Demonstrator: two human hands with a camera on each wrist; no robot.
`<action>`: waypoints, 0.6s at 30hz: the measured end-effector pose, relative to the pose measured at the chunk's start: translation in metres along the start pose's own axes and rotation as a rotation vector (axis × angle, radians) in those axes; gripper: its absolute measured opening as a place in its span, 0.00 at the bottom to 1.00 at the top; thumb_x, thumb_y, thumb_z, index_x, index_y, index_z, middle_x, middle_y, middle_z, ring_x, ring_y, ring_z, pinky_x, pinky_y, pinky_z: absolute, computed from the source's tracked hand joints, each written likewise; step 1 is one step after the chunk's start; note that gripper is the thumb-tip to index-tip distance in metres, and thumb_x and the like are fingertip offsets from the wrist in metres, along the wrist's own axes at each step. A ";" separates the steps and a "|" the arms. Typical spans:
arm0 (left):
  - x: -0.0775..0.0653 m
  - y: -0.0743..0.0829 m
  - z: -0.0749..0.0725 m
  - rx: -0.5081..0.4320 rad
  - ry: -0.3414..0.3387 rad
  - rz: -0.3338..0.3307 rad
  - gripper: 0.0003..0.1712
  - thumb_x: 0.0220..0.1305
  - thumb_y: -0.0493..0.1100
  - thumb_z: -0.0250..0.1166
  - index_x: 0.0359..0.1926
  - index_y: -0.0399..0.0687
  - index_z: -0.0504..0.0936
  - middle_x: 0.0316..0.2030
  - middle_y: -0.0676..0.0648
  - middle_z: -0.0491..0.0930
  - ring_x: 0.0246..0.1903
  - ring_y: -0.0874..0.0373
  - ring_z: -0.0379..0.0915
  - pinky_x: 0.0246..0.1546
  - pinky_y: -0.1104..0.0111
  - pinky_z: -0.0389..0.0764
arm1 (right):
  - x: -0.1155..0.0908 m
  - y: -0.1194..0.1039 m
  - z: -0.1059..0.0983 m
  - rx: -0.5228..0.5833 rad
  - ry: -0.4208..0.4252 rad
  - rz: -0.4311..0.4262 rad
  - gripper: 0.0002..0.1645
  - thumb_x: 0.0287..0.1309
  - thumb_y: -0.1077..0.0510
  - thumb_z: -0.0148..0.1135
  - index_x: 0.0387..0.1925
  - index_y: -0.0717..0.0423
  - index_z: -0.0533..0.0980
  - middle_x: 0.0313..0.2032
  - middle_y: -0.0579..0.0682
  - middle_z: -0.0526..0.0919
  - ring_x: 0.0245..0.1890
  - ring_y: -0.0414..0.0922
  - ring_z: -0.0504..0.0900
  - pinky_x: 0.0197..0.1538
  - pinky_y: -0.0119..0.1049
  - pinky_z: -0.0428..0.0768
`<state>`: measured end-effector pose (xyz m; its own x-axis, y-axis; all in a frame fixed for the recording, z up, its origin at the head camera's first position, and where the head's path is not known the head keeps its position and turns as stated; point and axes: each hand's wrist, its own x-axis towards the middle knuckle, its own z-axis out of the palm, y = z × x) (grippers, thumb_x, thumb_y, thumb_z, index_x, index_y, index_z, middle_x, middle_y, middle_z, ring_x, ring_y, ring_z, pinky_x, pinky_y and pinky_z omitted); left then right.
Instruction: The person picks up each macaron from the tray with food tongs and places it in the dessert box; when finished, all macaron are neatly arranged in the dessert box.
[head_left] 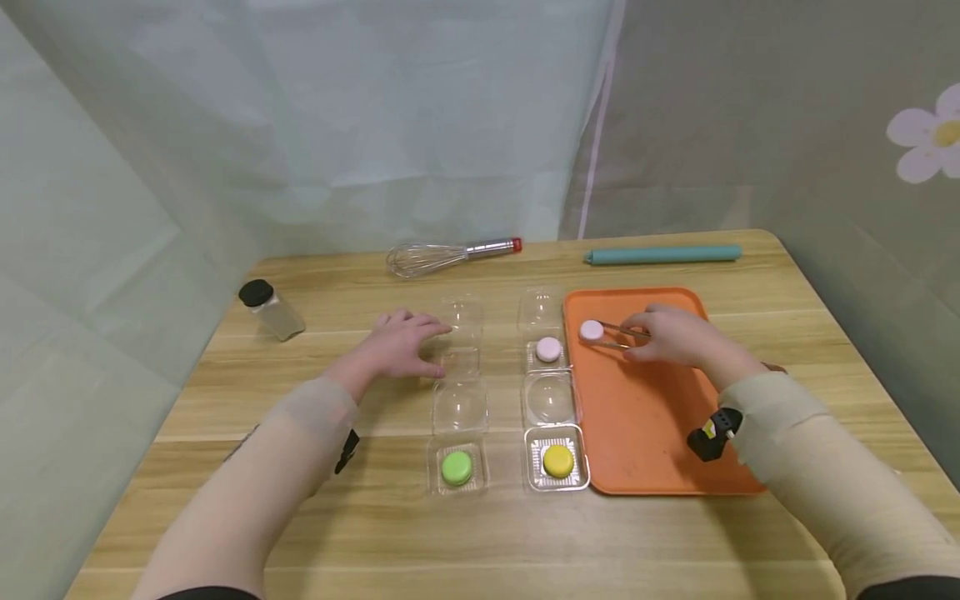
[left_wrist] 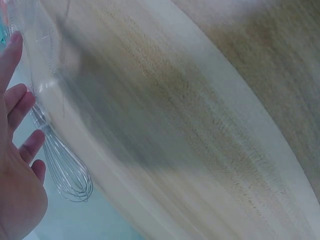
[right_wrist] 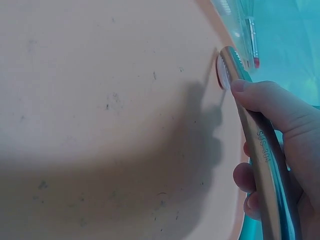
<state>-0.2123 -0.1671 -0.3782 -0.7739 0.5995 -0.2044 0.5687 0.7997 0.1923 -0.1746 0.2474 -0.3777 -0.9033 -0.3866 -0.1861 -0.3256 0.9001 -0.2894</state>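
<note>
My right hand [head_left: 671,335] grips metal food tongs [right_wrist: 261,142], whose tips sit either side of a pale pink macaron [head_left: 591,331] over the left part of an orange tray [head_left: 645,433]. My left hand [head_left: 397,346] holds nothing; its fingers and thumb are spread beside the back left clear plastic box [head_left: 461,360]. In the back right clear box [head_left: 538,310] sits another pink macaron [head_left: 548,349]. A green macaron [head_left: 457,468] lies in the front left box [head_left: 460,406], a yellow macaron [head_left: 558,461] in the front right box [head_left: 550,400]. All the lids stand open.
Along the back of the wooden table [head_left: 375,533] lie a whisk [head_left: 438,257] and a teal rolled or rod-like thing [head_left: 663,255]. A clear jar with a black lid [head_left: 273,312] is at the back left. Fabric curtains [head_left: 420,108] hang behind the table.
</note>
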 end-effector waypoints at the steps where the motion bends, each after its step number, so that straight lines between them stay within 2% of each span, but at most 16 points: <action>1: 0.000 0.000 0.000 0.007 -0.002 0.002 0.45 0.50 0.64 0.67 0.66 0.54 0.66 0.64 0.46 0.65 0.57 0.45 0.58 0.53 0.50 0.57 | 0.000 0.000 0.000 0.002 -0.001 0.002 0.28 0.51 0.47 0.67 0.51 0.57 0.77 0.34 0.52 0.74 0.29 0.46 0.71 0.33 0.42 0.72; 7: 0.001 0.000 0.001 0.040 -0.004 0.014 0.44 0.51 0.65 0.66 0.66 0.55 0.66 0.63 0.47 0.66 0.56 0.45 0.59 0.50 0.52 0.59 | 0.000 0.000 -0.001 0.009 -0.008 0.010 0.27 0.51 0.47 0.67 0.50 0.57 0.78 0.34 0.52 0.74 0.29 0.46 0.72 0.33 0.43 0.73; 18: 0.004 -0.002 0.004 0.048 0.023 0.038 0.44 0.51 0.65 0.65 0.66 0.54 0.66 0.62 0.46 0.67 0.55 0.46 0.60 0.51 0.51 0.60 | 0.001 0.003 0.003 0.018 -0.001 0.009 0.26 0.51 0.46 0.67 0.49 0.55 0.78 0.33 0.51 0.73 0.30 0.46 0.71 0.33 0.42 0.72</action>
<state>-0.2152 -0.1663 -0.3833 -0.7572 0.6292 -0.1756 0.6104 0.7772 0.1529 -0.1752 0.2492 -0.3810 -0.9058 -0.3788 -0.1901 -0.3124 0.8998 -0.3046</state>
